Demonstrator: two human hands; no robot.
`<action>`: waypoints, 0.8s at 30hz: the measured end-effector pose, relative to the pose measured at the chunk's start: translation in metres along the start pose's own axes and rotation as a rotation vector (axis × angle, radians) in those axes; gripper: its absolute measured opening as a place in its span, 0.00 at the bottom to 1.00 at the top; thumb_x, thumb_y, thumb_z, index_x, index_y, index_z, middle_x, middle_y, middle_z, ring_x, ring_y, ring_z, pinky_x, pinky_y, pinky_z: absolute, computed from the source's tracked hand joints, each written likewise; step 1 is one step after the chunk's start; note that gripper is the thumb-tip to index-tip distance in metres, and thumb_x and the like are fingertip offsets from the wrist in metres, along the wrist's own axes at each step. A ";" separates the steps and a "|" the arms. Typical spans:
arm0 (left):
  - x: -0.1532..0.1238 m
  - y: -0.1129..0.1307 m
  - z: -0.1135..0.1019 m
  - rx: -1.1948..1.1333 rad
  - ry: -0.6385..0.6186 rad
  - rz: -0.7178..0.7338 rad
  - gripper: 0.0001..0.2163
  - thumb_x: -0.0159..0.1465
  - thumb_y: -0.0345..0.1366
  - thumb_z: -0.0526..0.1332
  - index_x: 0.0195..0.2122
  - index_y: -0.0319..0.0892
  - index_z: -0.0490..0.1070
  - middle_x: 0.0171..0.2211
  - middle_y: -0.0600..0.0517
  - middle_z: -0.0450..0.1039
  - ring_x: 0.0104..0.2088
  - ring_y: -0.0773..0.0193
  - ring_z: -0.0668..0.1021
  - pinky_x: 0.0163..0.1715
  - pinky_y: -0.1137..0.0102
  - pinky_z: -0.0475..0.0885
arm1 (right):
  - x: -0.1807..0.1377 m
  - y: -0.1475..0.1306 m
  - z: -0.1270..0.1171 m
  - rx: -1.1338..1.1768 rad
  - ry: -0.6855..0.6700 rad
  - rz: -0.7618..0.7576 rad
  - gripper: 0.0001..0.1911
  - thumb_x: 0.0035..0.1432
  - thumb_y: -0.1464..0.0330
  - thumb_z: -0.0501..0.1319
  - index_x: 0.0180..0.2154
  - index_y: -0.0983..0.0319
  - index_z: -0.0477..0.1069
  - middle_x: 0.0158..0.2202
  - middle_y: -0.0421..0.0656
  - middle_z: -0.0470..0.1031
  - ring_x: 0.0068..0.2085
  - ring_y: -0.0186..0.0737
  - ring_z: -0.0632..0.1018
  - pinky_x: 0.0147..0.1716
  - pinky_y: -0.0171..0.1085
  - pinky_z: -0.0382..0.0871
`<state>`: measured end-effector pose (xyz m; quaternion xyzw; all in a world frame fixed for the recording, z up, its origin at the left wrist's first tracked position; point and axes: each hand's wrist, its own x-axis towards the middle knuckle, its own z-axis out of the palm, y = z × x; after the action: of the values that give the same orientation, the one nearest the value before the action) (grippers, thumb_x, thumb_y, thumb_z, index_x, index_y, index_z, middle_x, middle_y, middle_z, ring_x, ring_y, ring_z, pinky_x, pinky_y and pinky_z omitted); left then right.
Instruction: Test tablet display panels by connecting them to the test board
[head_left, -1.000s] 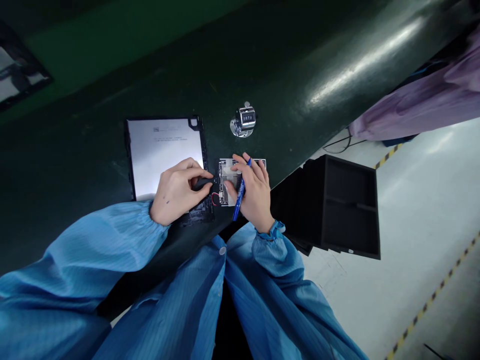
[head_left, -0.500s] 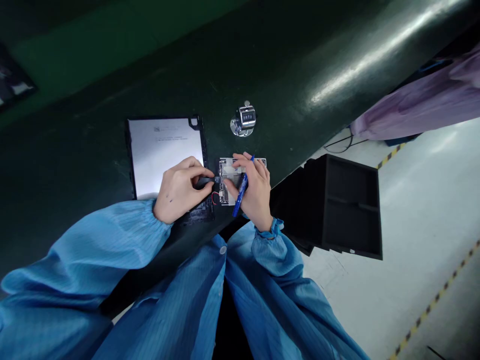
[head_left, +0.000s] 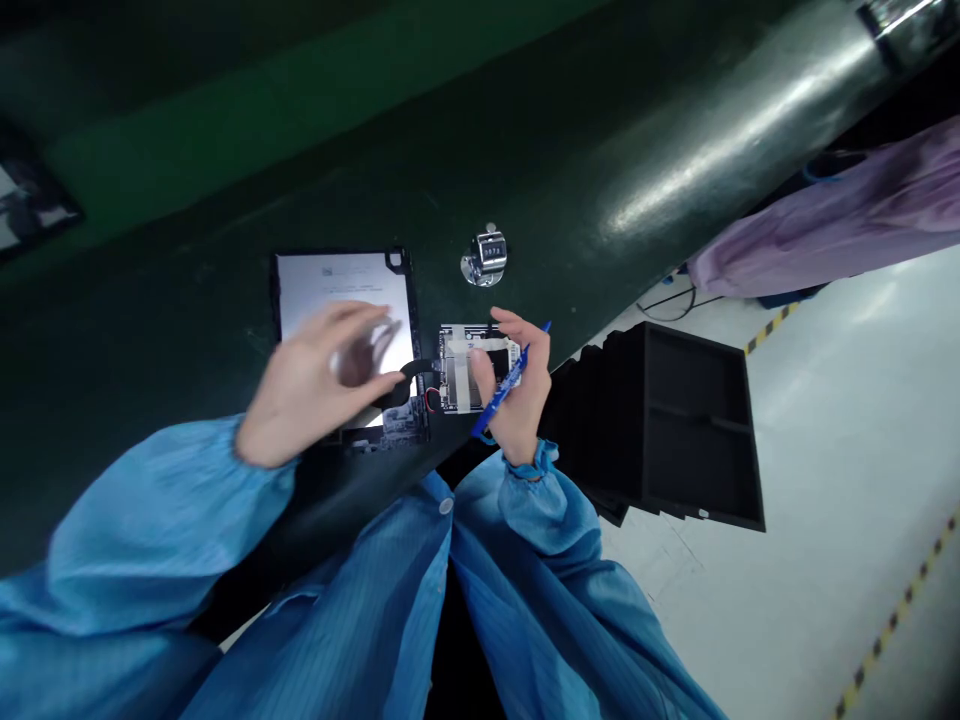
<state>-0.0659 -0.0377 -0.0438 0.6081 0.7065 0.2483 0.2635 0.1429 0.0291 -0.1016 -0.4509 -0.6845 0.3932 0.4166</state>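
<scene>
My left hand (head_left: 319, 385), a little blurred, hovers over a lit display panel (head_left: 337, 280), with thumb and fingers spread apart. Close to its thumb is a black ribbon-like cable (head_left: 421, 367), running from the panel side to a small circuit board (head_left: 463, 398) with pale tape across it. A thin red wire (head_left: 431, 400) loops at the board's left edge. A blue marker pen (head_left: 499, 395) is tucked slantwise in my right hand (head_left: 525, 390), whose thumb and fingers are at the board's right side. Part of the board is hidden by that hand.
A metal tally counter (head_left: 489, 255) stands on the dark green table (head_left: 570, 200) beyond the board. Stacked black trays (head_left: 697, 420) are at the right, beside the table edge. Someone's pink sleeve or garment (head_left: 832, 225) shows at the far right.
My left hand has let go of the cable end at the board and moved left, its fingers opening. The right hand's fingers have shifted rightward on the board, pen still held.
</scene>
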 end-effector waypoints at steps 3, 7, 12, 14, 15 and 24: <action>-0.032 -0.005 -0.038 -0.280 0.120 -0.350 0.35 0.60 0.49 0.68 0.66 0.43 0.62 0.64 0.48 0.63 0.63 0.53 0.66 0.65 0.62 0.60 | 0.009 -0.005 -0.011 -0.024 -0.307 -0.157 0.21 0.62 0.60 0.64 0.52 0.57 0.63 0.56 0.45 0.72 0.58 0.46 0.73 0.60 0.49 0.66; -0.076 -0.014 -0.067 -0.518 0.090 -0.823 0.36 0.53 0.52 0.71 0.63 0.54 0.66 0.60 0.55 0.69 0.61 0.58 0.70 0.60 0.71 0.67 | 0.019 -0.006 -0.008 -0.259 -0.806 -0.371 0.54 0.47 0.52 0.74 0.67 0.64 0.51 0.68 0.51 0.56 0.70 0.55 0.54 0.71 0.57 0.43; -0.086 -0.020 -0.065 -0.772 0.103 -1.017 0.34 0.53 0.46 0.71 0.61 0.43 0.68 0.57 0.48 0.72 0.59 0.55 0.73 0.49 0.74 0.76 | 0.021 0.000 0.000 -0.365 -0.932 -0.366 0.66 0.43 0.48 0.75 0.71 0.66 0.42 0.71 0.52 0.50 0.71 0.55 0.51 0.72 0.55 0.38; -0.078 -0.020 -0.063 -0.832 0.166 -1.058 0.29 0.57 0.42 0.67 0.59 0.36 0.68 0.56 0.44 0.73 0.58 0.55 0.73 0.47 0.73 0.77 | 0.020 0.003 0.002 -0.362 -0.915 -0.369 0.65 0.43 0.47 0.74 0.71 0.65 0.43 0.71 0.52 0.50 0.71 0.55 0.53 0.72 0.55 0.39; -0.072 -0.019 -0.063 -0.846 0.185 -1.097 0.27 0.59 0.40 0.64 0.58 0.35 0.69 0.55 0.44 0.73 0.58 0.55 0.73 0.45 0.74 0.78 | 0.019 0.005 0.002 -0.352 -0.903 -0.372 0.64 0.44 0.47 0.74 0.70 0.65 0.44 0.70 0.52 0.50 0.70 0.54 0.54 0.72 0.55 0.39; -0.022 0.031 -0.073 -1.037 -0.034 -0.765 0.19 0.63 0.50 0.58 0.47 0.44 0.78 0.36 0.46 0.77 0.34 0.56 0.79 0.29 0.68 0.78 | 0.023 -0.008 -0.007 0.178 -0.683 -0.164 0.53 0.55 0.43 0.65 0.70 0.60 0.45 0.68 0.52 0.58 0.67 0.53 0.62 0.68 0.54 0.56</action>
<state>-0.0903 -0.0573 0.0321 0.1109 0.6575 0.4365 0.6040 0.1416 0.0496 -0.0871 -0.1993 -0.7811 0.5444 0.2319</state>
